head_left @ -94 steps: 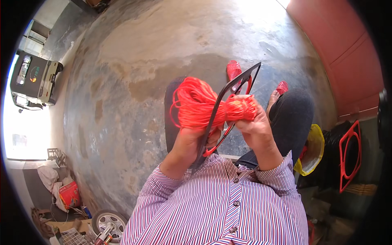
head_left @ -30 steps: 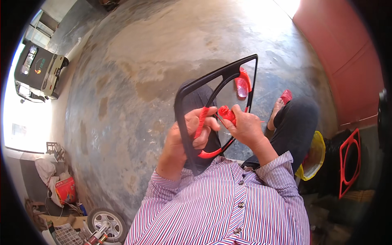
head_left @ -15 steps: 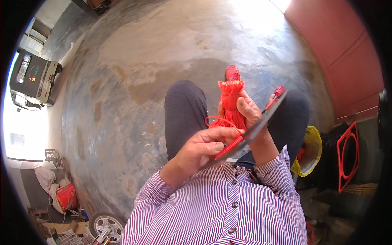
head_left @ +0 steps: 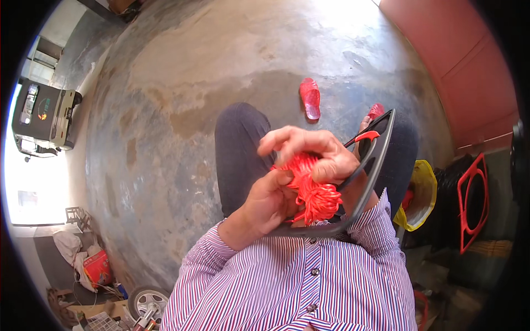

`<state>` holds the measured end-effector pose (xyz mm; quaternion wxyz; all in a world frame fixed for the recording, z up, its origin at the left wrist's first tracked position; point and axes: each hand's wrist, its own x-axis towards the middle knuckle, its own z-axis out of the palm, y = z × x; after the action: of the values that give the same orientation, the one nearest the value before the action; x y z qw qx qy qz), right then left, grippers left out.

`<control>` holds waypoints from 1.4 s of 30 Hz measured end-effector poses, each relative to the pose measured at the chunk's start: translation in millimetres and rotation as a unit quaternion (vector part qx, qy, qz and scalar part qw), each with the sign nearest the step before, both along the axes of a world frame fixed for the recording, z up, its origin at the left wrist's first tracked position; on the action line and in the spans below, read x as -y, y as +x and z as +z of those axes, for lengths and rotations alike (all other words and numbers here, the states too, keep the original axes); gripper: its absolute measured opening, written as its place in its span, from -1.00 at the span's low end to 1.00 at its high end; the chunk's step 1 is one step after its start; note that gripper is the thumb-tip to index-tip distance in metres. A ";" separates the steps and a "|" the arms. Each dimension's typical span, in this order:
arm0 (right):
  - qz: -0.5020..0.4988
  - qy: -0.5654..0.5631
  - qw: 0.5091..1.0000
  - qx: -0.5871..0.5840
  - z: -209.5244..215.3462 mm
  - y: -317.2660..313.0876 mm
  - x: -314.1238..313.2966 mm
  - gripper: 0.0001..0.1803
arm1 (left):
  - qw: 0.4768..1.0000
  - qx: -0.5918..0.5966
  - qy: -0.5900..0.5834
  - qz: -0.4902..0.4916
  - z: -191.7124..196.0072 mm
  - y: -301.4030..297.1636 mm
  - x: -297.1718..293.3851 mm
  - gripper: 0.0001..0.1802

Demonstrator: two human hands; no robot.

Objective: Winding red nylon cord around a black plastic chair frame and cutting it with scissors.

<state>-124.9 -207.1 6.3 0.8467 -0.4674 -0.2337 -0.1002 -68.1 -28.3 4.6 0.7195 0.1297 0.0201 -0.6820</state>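
A hank of shiny red cord (head_left: 320, 202) is bunched between my two hands above my lap, its looped end facing me. My left hand (head_left: 259, 201) is closed on its left side, thumb on the strands. Over the top curls my right hand (head_left: 323, 151), thumb pressed against the cord and fingers slightly blurred. A black frame (head_left: 369, 190) with rounded corners crosses in front of my right forearm and runs below the hank. Red cord wraps (head_left: 367, 137) cover part of a bar near its upper corner. The fingers' undersides are hidden.
A loose red slipper (head_left: 310, 99) lies on the concrete floor; another red slipper (head_left: 376, 110) is by my right foot. To the right are a yellow bag (head_left: 424, 204) and a red frame (head_left: 462, 209). A wheel (head_left: 148, 303) lies lower left, and a vehicle (head_left: 41, 118) stands outside.
The hank has tipped from upright to lying toward me, and my right hand has come over its top. The black frame has turned from edge-on to show its openings.
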 end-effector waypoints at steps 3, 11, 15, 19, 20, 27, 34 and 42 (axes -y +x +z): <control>-0.096 0.177 0.961 -0.190 -14.6 -8.0 -7.5 -0.55 | 0.987 0.134 0.083 0.044 21.1 -0.5 7.7 -0.39; -0.127 0.029 0.958 -0.254 -23.6 -28.4 -7.7 -0.33 | 0.951 0.272 0.068 0.134 11.5 27.1 -7.6 -0.30; -0.106 -0.020 0.970 -0.216 -21.4 -28.0 -17.6 -0.31 | 0.939 0.291 0.062 0.170 7.1 39.2 -12.9 -0.33; -0.175 0.071 0.959 -0.211 -6.6 -20.1 -39.7 -0.36 | 0.953 0.243 0.089 0.157 9.2 38.5 -12.6 -0.25; -0.199 0.062 0.956 -0.209 -6.7 -19.1 -42.3 -0.37 | 0.958 0.235 0.073 0.148 8.1 38.4 -12.0 -0.25; -0.230 0.188 0.937 -0.182 -18.5 -22.8 -26.3 -0.61 | 0.970 0.215 0.011 0.110 5.1 42.8 -9.5 -0.15; -0.211 0.428 0.865 -0.156 -13.0 -28.2 7.4 -0.49 | 0.966 0.206 -0.064 0.142 -2.2 60.4 -21.4 -0.14; -0.084 0.414 0.901 -0.093 -22.2 -32.2 12.8 -0.34 | 0.958 0.205 -0.022 0.200 -11.0 73.4 -34.4 -0.43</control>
<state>-157.1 -219.9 -15.9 0.9703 -0.0995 -0.0509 -0.2144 5.3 6.1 -6.4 0.8326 0.2445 -0.1170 -0.4831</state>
